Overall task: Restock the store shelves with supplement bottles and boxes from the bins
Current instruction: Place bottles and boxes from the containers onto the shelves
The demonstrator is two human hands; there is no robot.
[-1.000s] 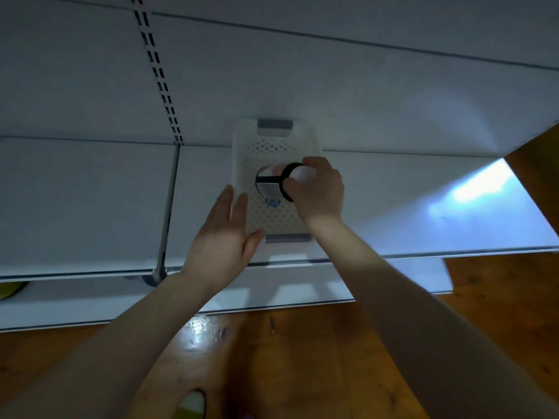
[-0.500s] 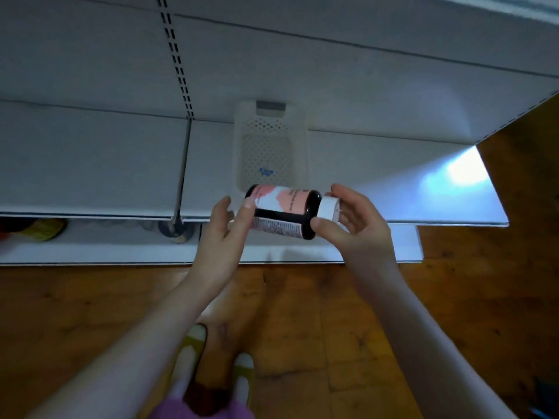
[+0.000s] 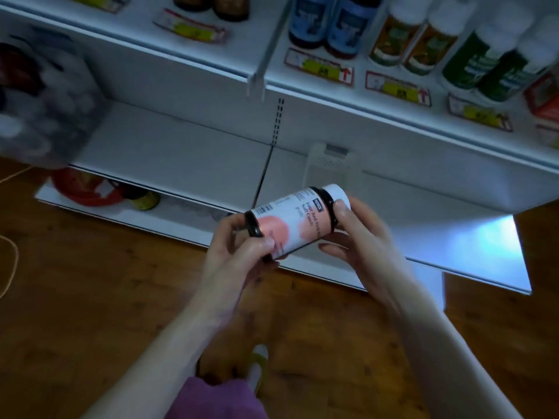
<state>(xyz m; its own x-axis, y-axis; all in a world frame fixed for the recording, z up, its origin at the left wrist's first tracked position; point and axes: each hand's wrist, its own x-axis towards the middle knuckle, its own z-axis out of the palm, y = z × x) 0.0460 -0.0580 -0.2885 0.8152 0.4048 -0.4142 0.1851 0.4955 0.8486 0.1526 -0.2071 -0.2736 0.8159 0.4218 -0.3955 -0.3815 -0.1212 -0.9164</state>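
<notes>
A dark supplement bottle [image 3: 290, 222] with a white-and-pink label and a white cap lies sideways in the air in front of the shelves. My left hand [image 3: 239, 255] grips its base end, thumb on the label. My right hand [image 3: 360, 237] holds the cap end, thumb across the neck. Behind the bottle a white perforated bin [image 3: 329, 161] stands on the bare lower shelf [image 3: 181, 152]. The upper shelf [image 3: 348, 95] carries rows of blue, orange and green bottles.
Blue bottles [image 3: 329, 22], orange-labelled bottles [image 3: 414, 37] and green bottles [image 3: 496, 65] line the upper shelf above yellow price tags. A blurred clear bin [image 3: 45, 95] sits at far left. Red and yellow items [image 3: 99, 192] lie on the bottom shelf. Wooden floor [image 3: 90, 297] lies below.
The bottle came out of the white bin and is now held by both hands, higher and tilted cap-up to the right. The view has swung upward, revealing the stocked upper shelf.
</notes>
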